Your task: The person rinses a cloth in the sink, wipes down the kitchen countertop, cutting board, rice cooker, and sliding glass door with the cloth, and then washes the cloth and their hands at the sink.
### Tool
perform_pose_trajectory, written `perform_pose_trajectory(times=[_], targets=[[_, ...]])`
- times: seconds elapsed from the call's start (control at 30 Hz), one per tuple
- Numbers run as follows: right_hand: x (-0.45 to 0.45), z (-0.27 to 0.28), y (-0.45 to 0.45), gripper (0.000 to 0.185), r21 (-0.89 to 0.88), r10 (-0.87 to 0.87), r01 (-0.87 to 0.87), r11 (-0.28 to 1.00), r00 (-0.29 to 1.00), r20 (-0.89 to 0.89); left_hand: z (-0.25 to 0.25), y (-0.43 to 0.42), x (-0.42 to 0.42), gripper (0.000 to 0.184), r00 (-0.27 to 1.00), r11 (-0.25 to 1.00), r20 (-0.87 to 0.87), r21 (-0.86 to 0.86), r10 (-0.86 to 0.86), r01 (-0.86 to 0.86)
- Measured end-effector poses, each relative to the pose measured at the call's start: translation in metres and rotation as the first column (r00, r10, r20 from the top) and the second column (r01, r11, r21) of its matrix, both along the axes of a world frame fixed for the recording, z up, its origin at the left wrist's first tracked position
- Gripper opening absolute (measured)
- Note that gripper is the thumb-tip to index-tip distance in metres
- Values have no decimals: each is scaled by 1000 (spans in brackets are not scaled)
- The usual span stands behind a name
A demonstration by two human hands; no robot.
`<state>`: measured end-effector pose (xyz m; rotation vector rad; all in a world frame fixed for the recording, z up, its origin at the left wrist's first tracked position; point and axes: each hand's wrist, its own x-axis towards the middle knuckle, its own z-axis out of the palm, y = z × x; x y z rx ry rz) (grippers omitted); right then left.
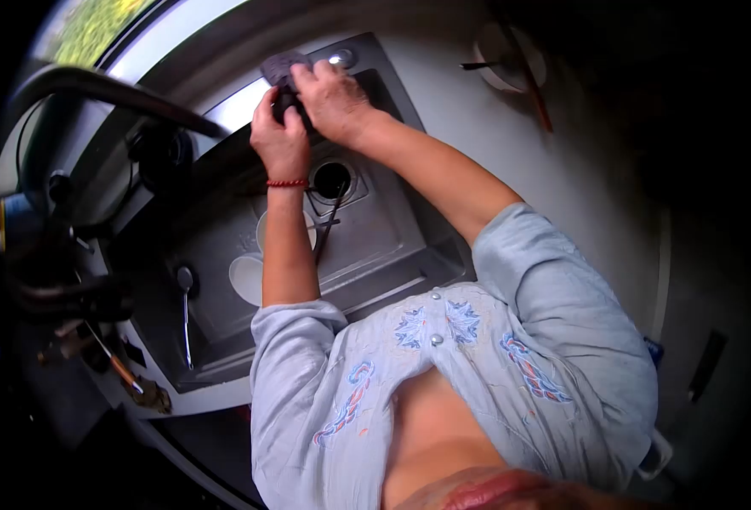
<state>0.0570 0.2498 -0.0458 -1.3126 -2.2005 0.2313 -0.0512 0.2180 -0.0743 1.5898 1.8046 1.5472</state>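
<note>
At the far rim of the sink (392, 85), my two hands are close together. My left hand (280, 144), with a red bead bracelet at the wrist, has thumb and fingers curled round a small dark object (285, 104) whose kind I cannot make out. Fingers of my right hand (333, 100) are bent over the edge of a crumpled grey-purple cloth or scrubber (282, 66), right beside the dark object. Below my hands is the round drain opening (332, 180). White bowls (245, 280) lie in the basin, partly behind my left forearm, with dark chopsticks (328, 231) near them.
A spoon (187, 280) lies at the basin's left side. The dark faucet (129, 83) arches over the upper left. On the right counter stands a white bowl (512, 72) with utensils across it. An orange-handled tool (125, 371) lies at the lower left.
</note>
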Motion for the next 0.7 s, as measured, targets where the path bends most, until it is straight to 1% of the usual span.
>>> perform_pose_trajectory(times=[0.03,0.07,0.1,0.13,0.17,0.2,0.23,0.27,0.3,0.33,0.37,0.4,0.43,0.5,0.53,0.57,0.6,0.63,0.67,0.7], targets=[[14,1,-19,24,40,2,2,999,994,-105,-8,-8,4,29,995,996,45,25,-87,86],[27,8,-36,18,20,-18,23,1000,973,-228,3,-17,13,26,940,983,294,-9,-172,182],[37,14,-44,12,49,-42,58,997,955,-293,5,-14,16,25,883,975,422,17,-206,220],[44,19,-48,11,51,-57,81,995,926,-372,13,-8,18,25,860,955,424,39,-283,296],[48,24,-42,13,-24,-72,68,997,898,-433,33,0,27,25,870,947,376,84,-319,310],[53,35,-42,10,-25,-89,86,996,895,-437,43,11,27,24,889,951,339,110,-309,289],[52,35,-29,10,10,-140,166,986,863,-485,46,33,14,24,883,944,340,181,-322,275],[59,53,-34,14,11,-200,237,971,843,-500,65,38,14,24,877,927,327,248,-352,280],[65,61,-37,18,32,-194,237,971,859,-473,86,39,20,25,873,911,316,307,-372,276],[72,76,-51,20,27,-185,221,975,870,-457,104,33,33,25,833,891,351,315,-429,326],[79,81,-68,19,80,-182,248,965,862,-473,120,20,47,25,796,873,377,321,-473,367],[94,85,-87,15,192,-155,256,947,892,-425,134,-4,70,25,812,862,307,285,-496,419],[109,86,-109,11,299,-138,259,919,918,-371,138,-22,87,27,708,764,287,275,-645,584],[157,88,-172,11,155,-290,435,887,786,-546,130,-64,124,28,526,573,231,249,-818,781],[183,84,-203,11,91,-408,544,834,719,-563,112,-78,140,28,485,522,201,221,-851,824],[208,79,-235,11,21,-518,641,768,638,-570,103,-97,158,29,405,436,219,119,-888,892],[233,73,-268,12,32,-601,742,670,567,-563,96,-114,177,30,359,368,191,11,-914,930],[254,67,-298,14,45,-669,825,563,487,-561,91,-131,198,30,345,309,171,-208,-923,928],[266,67,-320,19,125,-820,917,379,395,-414,77,-131,217,35,156,170,-176,-69,-972,983],[277,60,-342,24,234,-926,954,186,250,-282,74,-149,240,42,105,196,-439,-168,-892,966]])
